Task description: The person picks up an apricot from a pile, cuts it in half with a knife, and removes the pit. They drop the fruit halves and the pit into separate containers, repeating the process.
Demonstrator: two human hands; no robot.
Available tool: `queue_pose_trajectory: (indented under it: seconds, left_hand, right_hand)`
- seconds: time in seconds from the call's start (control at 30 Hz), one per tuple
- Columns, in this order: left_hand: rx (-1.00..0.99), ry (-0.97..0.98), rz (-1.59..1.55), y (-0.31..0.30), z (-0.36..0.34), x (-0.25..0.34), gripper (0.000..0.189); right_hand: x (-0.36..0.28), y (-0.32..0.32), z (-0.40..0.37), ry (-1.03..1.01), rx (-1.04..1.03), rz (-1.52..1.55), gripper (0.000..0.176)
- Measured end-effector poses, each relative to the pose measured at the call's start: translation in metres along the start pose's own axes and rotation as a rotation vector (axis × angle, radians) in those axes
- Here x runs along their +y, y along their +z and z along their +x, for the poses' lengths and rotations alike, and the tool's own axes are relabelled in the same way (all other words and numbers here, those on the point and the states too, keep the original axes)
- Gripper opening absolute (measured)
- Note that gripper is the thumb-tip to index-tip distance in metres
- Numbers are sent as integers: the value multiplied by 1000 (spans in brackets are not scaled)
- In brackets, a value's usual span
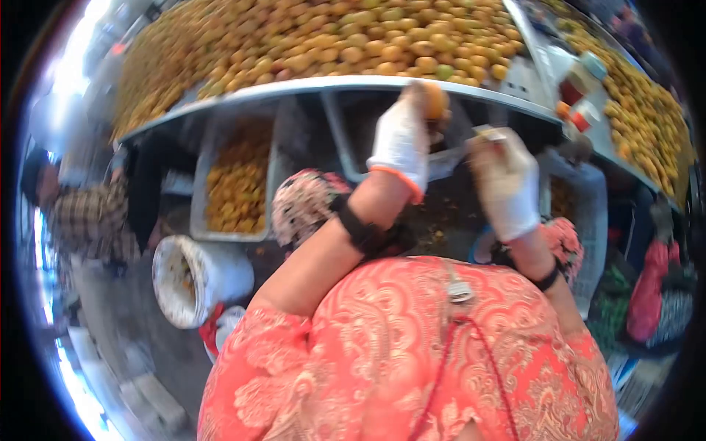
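My left hand [404,140], in a white glove with an orange cuff, is closed around a round orange-yellow fruit [435,101] at the edge of the sorting table. Its fingers are partly hidden behind the glove and the fruit. To the right, apart from the fruit, my right hand [506,176] wears a white glove and is smeared by motion. Its fingers are bent together around something small and pale at the tips, too blurred to name. Just beyond both hands lies a heap of similar fruit [353,40].
A pale table rim [294,86] runs in front of me. Below stand a crate of fruit [239,184], a white bucket [220,275] tipped toward the left, and another crate [585,235] at right. A jar [585,77] stands at upper right. A person in plaid [92,217] is at left.
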State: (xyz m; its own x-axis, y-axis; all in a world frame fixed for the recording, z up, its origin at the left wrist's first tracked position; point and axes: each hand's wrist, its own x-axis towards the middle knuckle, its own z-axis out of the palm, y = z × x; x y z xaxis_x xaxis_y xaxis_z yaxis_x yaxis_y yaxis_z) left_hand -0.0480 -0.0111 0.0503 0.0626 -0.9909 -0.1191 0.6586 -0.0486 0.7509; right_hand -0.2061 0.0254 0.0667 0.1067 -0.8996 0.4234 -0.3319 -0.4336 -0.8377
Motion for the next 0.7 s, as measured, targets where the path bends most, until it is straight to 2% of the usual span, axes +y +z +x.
queue_pose_trajectory:
  seconds: [0.03, 0.07, 0.13, 0.17, 0.2, 0.27, 0.3, 0.37, 0.4, 0.47, 0.5, 0.53, 0.6, 0.63, 0.7]
  left_hand:
    - [-67, -11, 85, -1, -8, 4, 34]
    - [-148, -34, 168, 5, -19, 7, 30]
    - [-295, 146, 476, 27, -41, 6, 26]
    - [-286, 310, 493, 21, -36, -16, 27]
    - [-310, 252, 531, 22, -40, -4, 29]
    - [-281, 566, 742, 18, -39, -8, 30]
    - [-273, 571, 743, 19, -38, -7, 30]
    - [-242, 422, 587, 22, -41, -6, 29]
    - [-245, 428, 585, 21, -42, -8, 29]
    - [-209, 222, 279, 22, -40, -11, 27]
    - [-181, 205, 81, 22, -39, -18, 27]
    - [-170, 204, 78, 18, -37, -23, 27]
    - [-160, 227, 56, 13, -32, -26, 27]
    - [-153, 228, 56, 12, -30, -25, 27]
    - [-147, 27, -200, 12, -28, -23, 21]
  right_hand:
    - [-20, -8, 6, 202, 31, 193, 20]
    - [-18, -13, 13, 253, 33, 310, 21]
    - [-10, -8, 19, 249, 56, 273, 21]
    - [-8, -4, 18, 240, 53, 274, 21]
    - [-8, 0, 19, 267, 61, 373, 22]
    - [-11, 6, 22, 291, 62, 473, 23]
    - [-16, 9, 25, 303, 82, 474, 24]
    - [-22, 9, 28, 321, 65, 460, 25]
    - [-20, 12, 27, 314, 66, 457, 25]
    - [-14, 19, 29, 302, 81, 414, 25]
    - [-17, 28, 28, 229, 117, 382, 23]
    - [-16, 32, 27, 235, 108, 381, 23]
    - [-13, 38, 28, 80, 133, 201, 21]
    - [-13, 39, 28, 82, 126, 203, 21]
    - [-13, 37, 28, -21, 75, -14, 16]
